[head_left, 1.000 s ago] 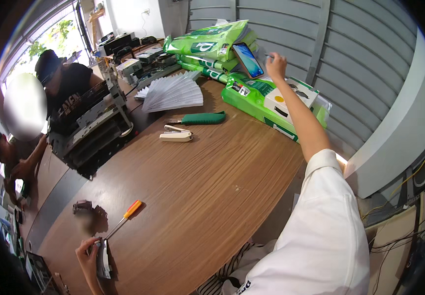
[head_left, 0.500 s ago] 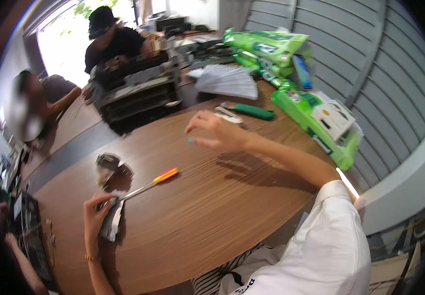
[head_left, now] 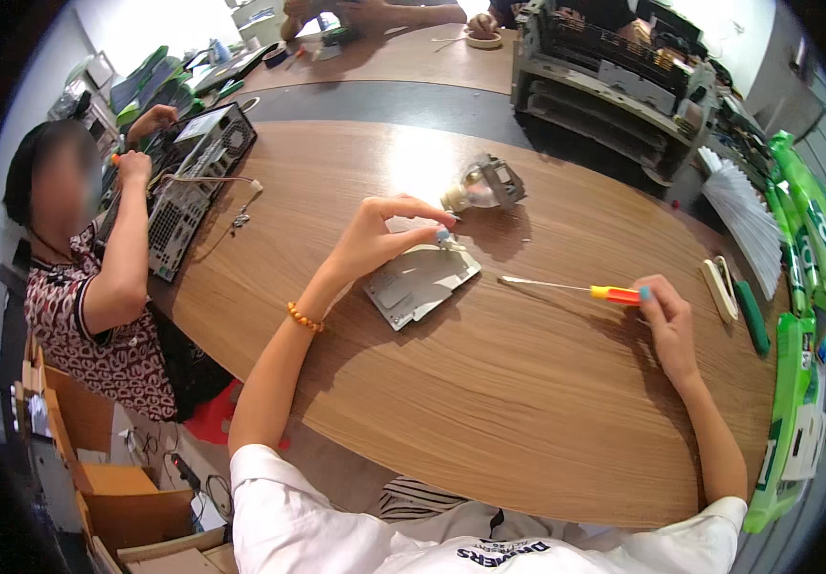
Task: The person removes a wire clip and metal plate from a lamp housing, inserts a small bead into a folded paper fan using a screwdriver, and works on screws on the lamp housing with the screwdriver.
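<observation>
My left hand (head_left: 389,232) is closed, thumb and forefinger pinching at the far edge of a thin grey cover plate (head_left: 418,284). The plate's broad face shows, and a small pale bit sits by the fingertips. At the right, my right hand (head_left: 668,323) has its fingers on the handle end of a screwdriver (head_left: 614,294). Its handle is yellow and red. The long thin shaft points left toward the plate, its tip apart from it. Just beyond the left fingertips lies a lamp unit (head_left: 485,184) with a rounded reflector and a dark frame.
Toward the right edge lie a green-handled tool (head_left: 750,318), a pale looped tool (head_left: 719,290), fanned white sheets (head_left: 740,215) and green packages (head_left: 791,421). A large dismantled machine (head_left: 609,91) stands at the far right. At left, a co-worker handles an open computer case (head_left: 204,182).
My view has swung left. My right hand, open above the table before, has come onto the screwdriver handle. The plate, seen nearly edge-on before, now shows its broad face.
</observation>
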Demonstrator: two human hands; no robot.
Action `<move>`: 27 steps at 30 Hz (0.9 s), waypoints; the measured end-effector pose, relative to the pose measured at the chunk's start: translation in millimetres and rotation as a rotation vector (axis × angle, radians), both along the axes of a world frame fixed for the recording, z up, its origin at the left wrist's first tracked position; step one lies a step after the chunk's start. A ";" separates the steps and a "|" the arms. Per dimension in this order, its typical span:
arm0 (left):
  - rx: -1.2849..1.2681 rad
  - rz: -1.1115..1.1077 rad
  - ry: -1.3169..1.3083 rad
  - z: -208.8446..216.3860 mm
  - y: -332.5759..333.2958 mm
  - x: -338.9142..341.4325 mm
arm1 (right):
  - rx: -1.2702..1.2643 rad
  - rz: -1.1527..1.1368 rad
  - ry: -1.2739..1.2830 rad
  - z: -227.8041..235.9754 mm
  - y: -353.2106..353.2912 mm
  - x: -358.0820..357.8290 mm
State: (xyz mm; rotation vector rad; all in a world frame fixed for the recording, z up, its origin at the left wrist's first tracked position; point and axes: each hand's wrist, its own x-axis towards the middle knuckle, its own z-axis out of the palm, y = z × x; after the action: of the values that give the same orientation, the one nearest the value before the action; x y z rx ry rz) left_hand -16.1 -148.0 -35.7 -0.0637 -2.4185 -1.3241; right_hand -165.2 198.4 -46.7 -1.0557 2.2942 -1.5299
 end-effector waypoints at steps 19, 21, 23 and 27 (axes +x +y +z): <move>0.019 0.136 -0.066 -14.2 -5.3 -10.5 | -0.643 -0.078 -0.688 -15.1 15.8 -36.9; 0.081 0.228 -0.165 -11.3 3.4 -7.0 | -0.601 -0.096 -0.634 -8.5 8.5 -27.2; -0.002 0.200 -0.089 -17.9 -1.5 -6.6 | -0.603 -0.073 -0.586 -5.7 1.5 -21.2; 0.290 0.052 -0.157 -3.7 3.3 -2.5 | -0.454 -0.066 -0.457 -2.6 2.7 -18.5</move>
State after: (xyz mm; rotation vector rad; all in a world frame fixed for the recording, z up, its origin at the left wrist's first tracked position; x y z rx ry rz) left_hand -18.6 -144.6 -39.4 0.1855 -2.3053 -1.6964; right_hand -183.7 201.1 -49.2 -0.6196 1.7318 -2.1195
